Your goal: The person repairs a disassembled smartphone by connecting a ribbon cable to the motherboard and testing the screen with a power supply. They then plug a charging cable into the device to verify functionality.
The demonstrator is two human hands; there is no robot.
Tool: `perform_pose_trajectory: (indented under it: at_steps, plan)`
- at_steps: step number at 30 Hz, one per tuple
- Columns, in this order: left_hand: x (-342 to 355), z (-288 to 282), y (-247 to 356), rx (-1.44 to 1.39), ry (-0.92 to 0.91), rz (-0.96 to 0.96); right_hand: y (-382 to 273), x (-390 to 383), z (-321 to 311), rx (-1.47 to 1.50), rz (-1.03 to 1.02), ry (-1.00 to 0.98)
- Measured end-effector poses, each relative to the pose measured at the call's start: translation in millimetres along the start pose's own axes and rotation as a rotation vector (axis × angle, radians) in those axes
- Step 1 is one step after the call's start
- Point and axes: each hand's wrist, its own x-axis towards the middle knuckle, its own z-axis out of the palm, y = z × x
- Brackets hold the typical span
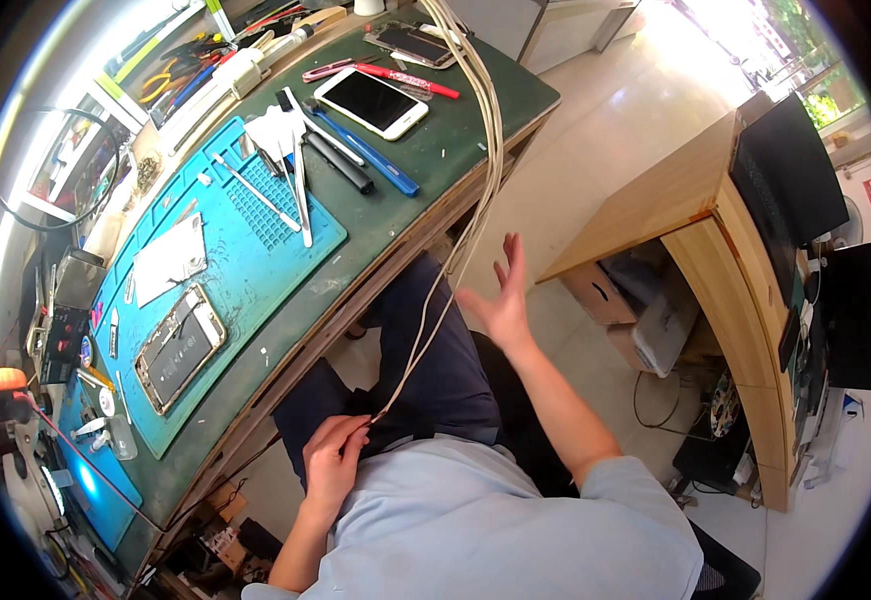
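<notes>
Above my lap, my left hand [335, 450] pinches the lower end of thin beige cables [421, 344]. My right hand [497, 298] is raised just right of the cables, fingers spread, holding nothing. The cables hang over the green workbench [415, 215] at its right end. On the bench a teal silicone mat [245, 290] carries an opened phone [180, 350] with its battery exposed, a white metal plate [168, 258] and a thin metal tool [255, 190]. What exactly tips the cables at my left fingers is too small to tell.
A white phone [371, 100], pens [375, 170], tweezers [301, 200] and a dismantled phone [410, 42] lie farther along the bench. Tools and equipment crowd its back and left. To my right stands a wooden desk [635, 195] with black monitors [850, 315] and a bin underneath.
</notes>
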Motion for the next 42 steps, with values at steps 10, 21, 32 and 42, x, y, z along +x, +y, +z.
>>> perform_pose_trajectory:
  at_steps: [10,21,32,42]
  plan:
    - [37,28,-18,0.257,-0.251,0.068,92,35,52,-0.012,0.579,-0.042]
    - [44,27,-24,0.249,-0.302,0.11,176,27,-138,-0.962,0.62,-0.205]
    - [45,21,-9,-0.485,-0.385,-0.15,-86,-26,-80,0.664,0.885,-0.57]
    - [4,-48,31,-1.027,-0.157,0.045,-171,-52,32,0.795,0.587,-0.777]
